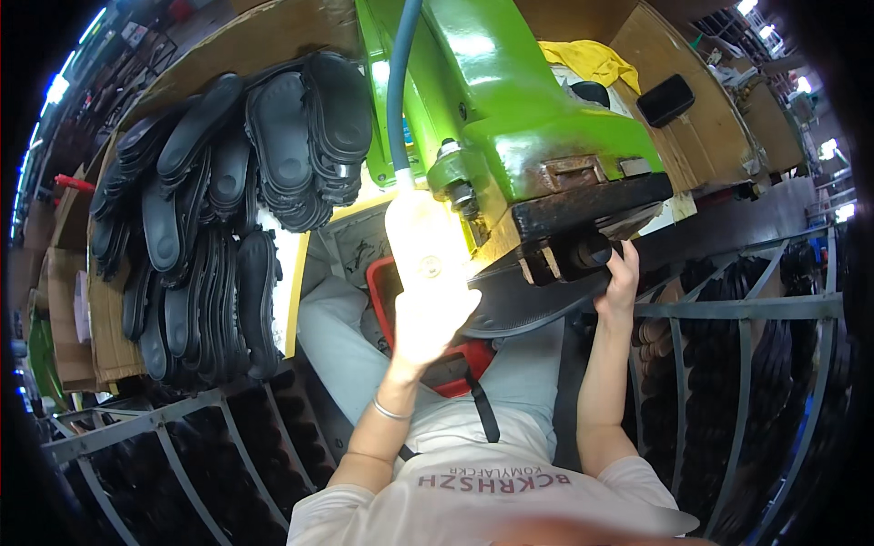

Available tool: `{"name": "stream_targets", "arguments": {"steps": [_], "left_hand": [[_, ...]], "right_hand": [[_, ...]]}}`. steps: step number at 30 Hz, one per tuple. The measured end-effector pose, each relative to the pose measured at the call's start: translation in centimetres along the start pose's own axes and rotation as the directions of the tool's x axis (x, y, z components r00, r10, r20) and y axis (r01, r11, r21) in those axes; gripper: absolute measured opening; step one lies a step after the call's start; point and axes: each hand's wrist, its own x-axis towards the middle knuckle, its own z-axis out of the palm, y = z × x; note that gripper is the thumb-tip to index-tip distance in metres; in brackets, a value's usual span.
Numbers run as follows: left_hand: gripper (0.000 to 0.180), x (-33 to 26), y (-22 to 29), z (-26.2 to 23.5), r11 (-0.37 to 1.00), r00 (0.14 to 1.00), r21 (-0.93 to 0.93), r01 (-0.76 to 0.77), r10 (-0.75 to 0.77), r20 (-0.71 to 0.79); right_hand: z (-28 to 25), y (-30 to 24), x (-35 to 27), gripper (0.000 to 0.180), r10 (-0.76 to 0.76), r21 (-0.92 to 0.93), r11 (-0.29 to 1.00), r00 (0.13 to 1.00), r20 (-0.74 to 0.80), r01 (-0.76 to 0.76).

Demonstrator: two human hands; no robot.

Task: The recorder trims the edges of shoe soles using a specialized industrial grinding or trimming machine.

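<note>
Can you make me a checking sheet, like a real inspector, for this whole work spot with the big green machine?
Surface: pale tabletop with a yellow edge, partly covered by stacked black soles.
Job's things: black footwear piece beneath the head of the green machine.
Clutter: yellow cloth and a dark rectangular object by the cardboard at right.
Hands: right hand grips the piece; left hand is beside its left end, grip lost in glare.
Cables: blue-grey cable runs down to the glowing lamp.
Surroundings: metal racks of dark items on both sides.
</note>
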Motion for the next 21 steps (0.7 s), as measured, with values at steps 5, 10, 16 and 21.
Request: {"name": "stream_targets", "arguments": {"steps": [5, 10, 16, 21], "left_hand": [[0.025, 0.3, 0.0, -5.8, 0.996, 0.995, -0.080, 0.041, -0.034, 0.089], [0.024, -1.5, -0.8, -9.9, 0.949, 0.978, -0.256, 0.183, -0.203, -0.055], [0.016, -5.6, -2.1, -11.7, 0.895, 0.933, -0.321, 0.311, -0.352, -0.077], [0.019, -7.0, -1.6, -6.8, 0.939, 0.937, -0.135, 0.317, -0.332, -0.108]], "right_hand": [[3.5, 2.2, 0.4, 0.029, -0.001, 0.043, 0.999, 0.984, 0.180, -0.007], [5.8, 4.8, -2.6, 0.030, -0.032, -0.092, 0.994, 0.954, 0.300, 0.062], [7.3, 6.6, -4.2, 0.043, 0.063, -0.317, 0.945, 0.908, 0.414, 0.079], [6.8, 5.2, -3.3, 0.040, -0.187, -0.285, 0.924, 0.952, 0.243, 0.254]]}}
